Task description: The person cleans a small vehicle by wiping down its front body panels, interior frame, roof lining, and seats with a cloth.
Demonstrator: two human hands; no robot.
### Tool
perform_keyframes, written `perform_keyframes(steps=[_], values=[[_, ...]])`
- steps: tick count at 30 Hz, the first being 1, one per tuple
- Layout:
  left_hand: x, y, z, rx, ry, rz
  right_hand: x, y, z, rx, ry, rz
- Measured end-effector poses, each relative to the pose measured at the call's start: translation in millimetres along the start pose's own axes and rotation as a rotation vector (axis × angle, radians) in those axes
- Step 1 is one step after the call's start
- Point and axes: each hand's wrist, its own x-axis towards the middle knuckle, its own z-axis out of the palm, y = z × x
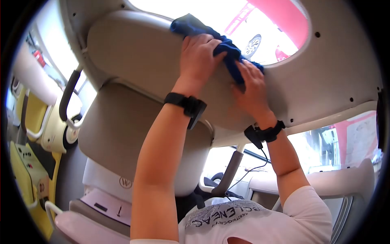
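Observation:
A crumpled dark blue cloth lies along the lower edge of a rounded window opening in a beige panel. My left hand is closed on the cloth near its middle, fingers curled over it and thumb to the right. Lower and to the right, my right hand presses its fingers onto the cloth's right end, gripping part of it. Its thumb side is slightly blurred. Both wrists wear black straps with small devices, and a thin cable hangs from the right one.
A brown-grey seat back stands below the panel. Dark-padded grab handles flank it left and right. Yellow and white vehicle parts show at far left. Outside the window are a car wheel and red shapes.

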Motion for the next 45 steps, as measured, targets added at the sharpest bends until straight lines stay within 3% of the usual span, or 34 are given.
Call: perform_keyframes(steps=[6,7,9,11,15,18,22,23,25,26,27,30,31,33,36,39,41,45], values=[[-38,14,-7,-0.144,0.231,0.029,-13,4,-7,0.112,0.086,-0.045],[-57,18,-12,-0.130,0.221,0.013,-14,3,-9,0.135,0.095,-0.056],[-101,29,-19,-0.059,-0.048,-0.179,-29,-7,-15,0.153,0.085,-0.066],[-154,35,-29,-0.067,-0.138,-0.190,-56,-18,-23,0.162,-0.212,-0.217],[-271,51,-45,-0.333,-0.295,-0.664,-128,-50,5,0.560,-0.794,0.118],[-350,68,-58,-0.400,-0.455,-0.852,-174,-48,23,0.481,-1.039,-0.081],[-364,102,-89,-0.604,-0.714,-1.123,-180,-63,8,0.602,-1.345,-0.096],[-373,104,-89,-0.591,-0.705,-1.146,-183,-63,7,0.674,-1.401,-0.054],[-387,107,-85,-0.589,-1.035,-0.834,-176,-68,-4,0.854,-1.457,0.050],[-389,110,-84,-0.587,-1.157,-0.861,-178,-70,-7,0.865,-1.472,0.032],[-391,115,-84,-0.579,-1.148,-0.887,-182,-72,-10,0.882,-1.481,0.105],[-417,121,-71,-0.556,-0.827,-0.621,-192,-74,-18,0.894,-1.499,0.218],[-410,121,-73,-0.541,-0.821,-0.640,-195,-73,-19,0.880,-1.492,0.276],[-397,122,-82,-0.429,-1.162,-0.755,-207,-66,-15,0.893,-1.489,0.268],[-390,121,-91,-0.239,-1.147,-0.744,-219,-64,-11,0.868,-1.339,0.084],[-385,126,-110,-0.068,-1.089,-0.765,-218,-73,-9,0.938,-1.382,0.114],[-373,136,-132,0.085,-1.024,-0.850,-215,-80,-8,0.928,-1.414,0.032],[-371,181,-184,0.076,-0.845,-1.071,-227,-81,0,1.080,-1.463,0.018]])
